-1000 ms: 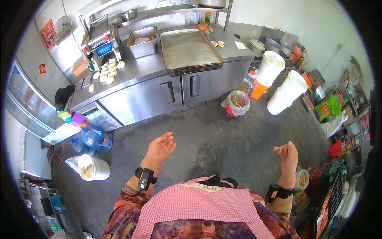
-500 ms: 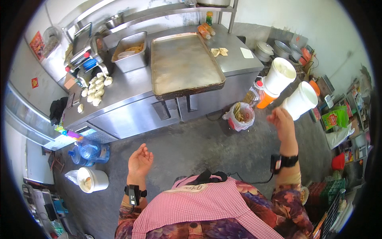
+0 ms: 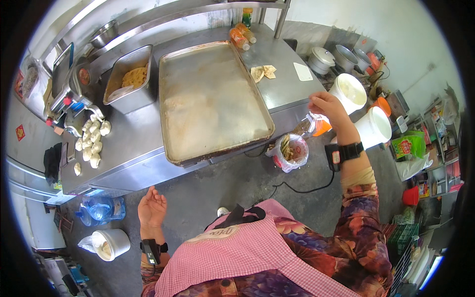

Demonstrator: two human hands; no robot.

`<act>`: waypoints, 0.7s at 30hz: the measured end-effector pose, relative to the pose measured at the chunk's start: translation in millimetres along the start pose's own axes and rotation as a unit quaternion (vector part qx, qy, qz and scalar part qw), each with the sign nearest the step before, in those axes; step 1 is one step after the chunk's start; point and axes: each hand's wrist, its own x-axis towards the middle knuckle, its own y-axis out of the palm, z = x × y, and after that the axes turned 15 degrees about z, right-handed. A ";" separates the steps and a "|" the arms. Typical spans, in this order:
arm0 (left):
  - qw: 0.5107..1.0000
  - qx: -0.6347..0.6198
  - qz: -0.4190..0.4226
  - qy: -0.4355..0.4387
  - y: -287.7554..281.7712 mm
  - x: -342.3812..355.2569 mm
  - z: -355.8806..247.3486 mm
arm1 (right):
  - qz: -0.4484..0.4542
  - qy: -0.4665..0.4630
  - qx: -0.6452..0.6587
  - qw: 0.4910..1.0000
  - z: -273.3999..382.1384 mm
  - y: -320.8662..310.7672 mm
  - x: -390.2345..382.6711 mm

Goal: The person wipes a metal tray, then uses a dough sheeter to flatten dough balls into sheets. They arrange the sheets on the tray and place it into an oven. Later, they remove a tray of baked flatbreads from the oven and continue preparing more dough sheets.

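My left hand (image 3: 152, 208) hangs over the floor just in front of the steel counter. Its fingers are loosely bent, a little apart, with nothing in them. My right hand (image 3: 329, 110) is raised at the counter's right end, fingers curled in and no object showing in them. Nearest to it in the picture are a white bucket (image 3: 352, 89) and a bottle with a red cap (image 3: 308, 125), partly covered by the hand. A large metal baking tray (image 3: 213, 99), the top of a stack, lies bare on the counter between my hands.
On the counter are small white dough pieces (image 3: 92, 141), a steel pan of yellowish filling (image 3: 134, 78), a machine (image 3: 74, 99), flat dough scraps (image 3: 263, 73) and orange bottles (image 3: 240, 37). A lined waste bin (image 3: 296, 159), water jugs (image 3: 101, 210) and a white tub (image 3: 116, 243) stand on the floor.
I have come closer to the counter, and the tray looks larger. My right hand has moved up and left, reaching forward; my left hand has shifted slightly left.
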 end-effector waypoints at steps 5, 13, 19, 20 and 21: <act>1.000 0.012 -0.022 0.018 21.1 41.2 5.1 | 0.002 0.029 -0.132 0.991 -39.1 -31.5 117.9; 0.984 -0.015 -0.157 0.087 49.5 52.4 48.8 | -0.008 -0.078 -0.364 0.928 -128.4 -60.7 321.5; 0.981 -0.020 -0.161 0.107 59.3 62.5 69.1 | 0.014 0.016 -0.533 0.846 -171.2 -67.3 401.3; 0.978 -0.028 -0.171 0.114 59.4 60.3 72.1 | 0.011 -0.012 -0.507 0.862 -174.7 -76.2 397.0; 0.979 -0.019 -0.170 0.109 59.6 61.9 73.9 | 0.019 -0.001 -0.435 0.900 -175.9 -85.4 400.9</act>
